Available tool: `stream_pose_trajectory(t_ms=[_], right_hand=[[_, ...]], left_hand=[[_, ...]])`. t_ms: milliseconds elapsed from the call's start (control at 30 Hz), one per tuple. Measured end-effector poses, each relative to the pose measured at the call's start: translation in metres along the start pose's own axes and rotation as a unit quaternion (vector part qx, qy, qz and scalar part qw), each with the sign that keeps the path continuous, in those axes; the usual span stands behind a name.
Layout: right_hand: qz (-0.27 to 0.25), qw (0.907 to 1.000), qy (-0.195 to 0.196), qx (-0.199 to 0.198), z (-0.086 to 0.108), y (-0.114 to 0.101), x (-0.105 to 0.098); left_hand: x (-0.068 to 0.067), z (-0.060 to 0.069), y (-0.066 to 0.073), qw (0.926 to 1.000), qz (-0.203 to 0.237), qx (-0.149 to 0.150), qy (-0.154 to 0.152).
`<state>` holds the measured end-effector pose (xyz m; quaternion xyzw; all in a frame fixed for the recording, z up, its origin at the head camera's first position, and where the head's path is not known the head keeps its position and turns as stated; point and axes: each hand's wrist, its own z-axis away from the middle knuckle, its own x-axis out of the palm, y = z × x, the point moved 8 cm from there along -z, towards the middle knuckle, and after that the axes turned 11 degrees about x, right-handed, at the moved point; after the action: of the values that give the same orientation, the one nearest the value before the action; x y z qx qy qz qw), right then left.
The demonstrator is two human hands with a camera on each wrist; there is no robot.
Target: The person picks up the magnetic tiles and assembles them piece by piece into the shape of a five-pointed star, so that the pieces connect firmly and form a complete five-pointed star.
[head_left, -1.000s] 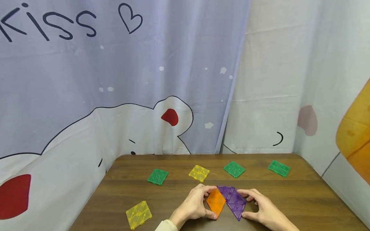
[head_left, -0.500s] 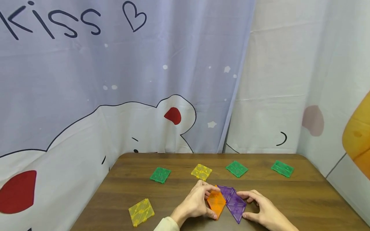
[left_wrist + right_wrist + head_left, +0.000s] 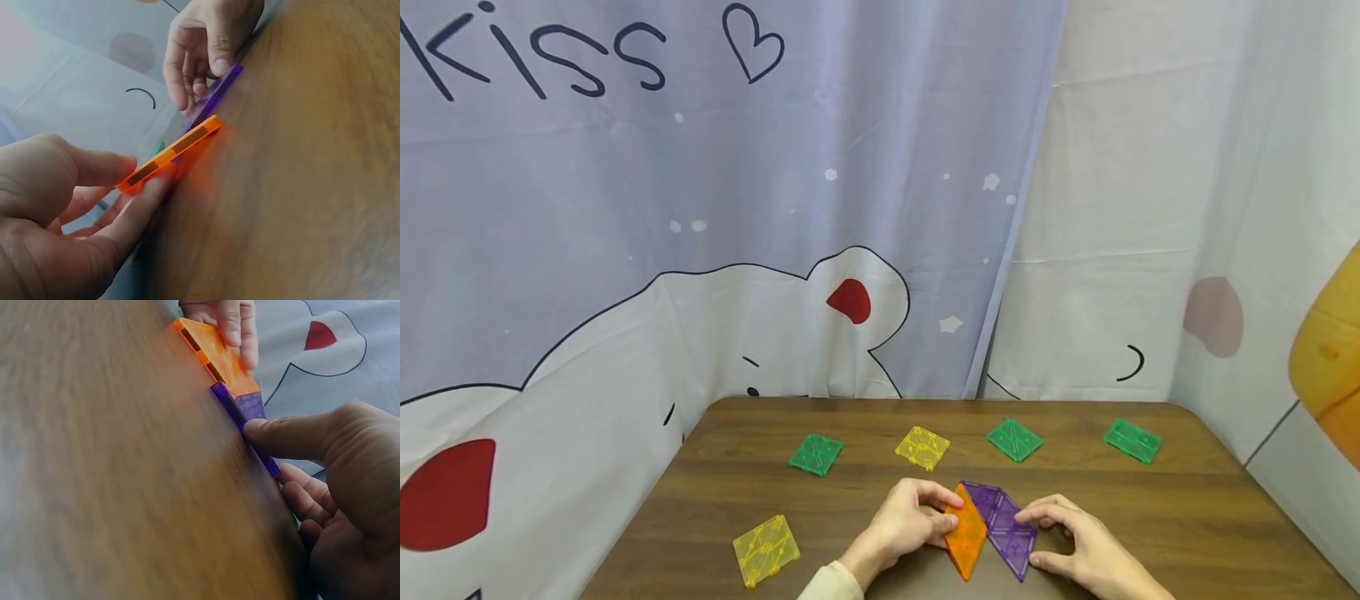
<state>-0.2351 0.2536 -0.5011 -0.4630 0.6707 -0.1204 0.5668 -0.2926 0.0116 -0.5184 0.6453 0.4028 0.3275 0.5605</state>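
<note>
My left hand [image 3: 910,521] pinches an orange translucent magnetic tile [image 3: 970,533] between thumb and fingers at its left side. In the left wrist view this orange tile [image 3: 178,152] slants, its held side raised off the wood. Against its right edge lie purple magnetic tiles [image 3: 1013,542], which look joined and lie flat. My right hand [image 3: 1075,542] holds the purple tiles by their right side, thumb at the near corner and fingertips at the far one. The right wrist view has the thumb on a purple edge [image 3: 231,406]; the other fingers reach round the far side.
Toward the back of the wooden table [image 3: 850,517] lie a green tile [image 3: 816,455], a yellow tile [image 3: 922,448], another green tile [image 3: 1014,440] and a third green one [image 3: 1132,440]. A second yellow tile [image 3: 766,551] lies left of my left hand. A printed curtain [image 3: 775,208] hangs behind.
My left thumb has moved from the orange tile's near corner up onto its face. The orange tile has gone from flat to tilted. My right hand and the purple tiles have barely moved.
</note>
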Motion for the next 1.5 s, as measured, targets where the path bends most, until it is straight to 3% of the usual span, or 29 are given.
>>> stream_pose_trajectory(t_ms=[100,333,467,567,633,733,800,900,1100,1233,1400,1500], right_hand=[[-0.003,0.9998,0.0,0.019,0.0,0.001,-0.001],[-0.006,0.9917,0.003,0.128,-0.002,0.011,-0.001],[-0.024,0.9929,0.022,0.114,-0.004,0.008,-0.001],[-0.09,0.9915,0.022,0.092,-0.005,0.006,0.0],[-0.163,0.9823,0.001,0.093,-0.006,0.008,0.003],[-0.265,0.9561,-0.036,0.12,-0.006,0.013,0.007],[-0.306,0.9399,-0.052,0.142,-0.006,0.015,0.01],[-0.333,0.9254,-0.059,0.171,-0.004,0.019,0.012],[-0.362,0.9067,-0.059,0.207,-0.001,0.022,0.016],[-0.376,0.9007,-0.06,0.209,-0.002,0.021,0.019],[-0.386,0.895,-0.065,0.213,-0.001,0.02,0.021],[-0.394,0.8894,-0.067,0.222,-0.001,0.02,0.021]], left_hand=[[0.0,0.0,-0.005,0.9995,0.027,-0.007,0.016],[-0.001,-0.001,-0.011,0.9973,0.065,-0.006,0.032],[-0.002,-0.001,-0.01,0.997,0.071,0.001,0.033],[-0.001,-0.001,-0.008,0.9966,0.076,0.007,0.032],[-0.001,-0.002,-0.008,0.996,0.084,0.009,0.031],[0.0,-0.002,-0.008,0.9949,0.097,0.007,0.027],[0.0,-0.002,-0.009,0.9941,0.105,0.002,0.024],[0.0,-0.001,-0.01,0.9927,0.119,-0.011,0.017],[0.001,0.001,-0.013,0.9898,0.14,-0.018,0.017],[0.003,0.001,-0.014,0.9904,0.135,-0.007,0.028],[0.006,0.001,-0.013,0.9951,0.088,0.022,0.04],[0.005,0.002,-0.007,0.9974,0.014,0.044,0.054]])
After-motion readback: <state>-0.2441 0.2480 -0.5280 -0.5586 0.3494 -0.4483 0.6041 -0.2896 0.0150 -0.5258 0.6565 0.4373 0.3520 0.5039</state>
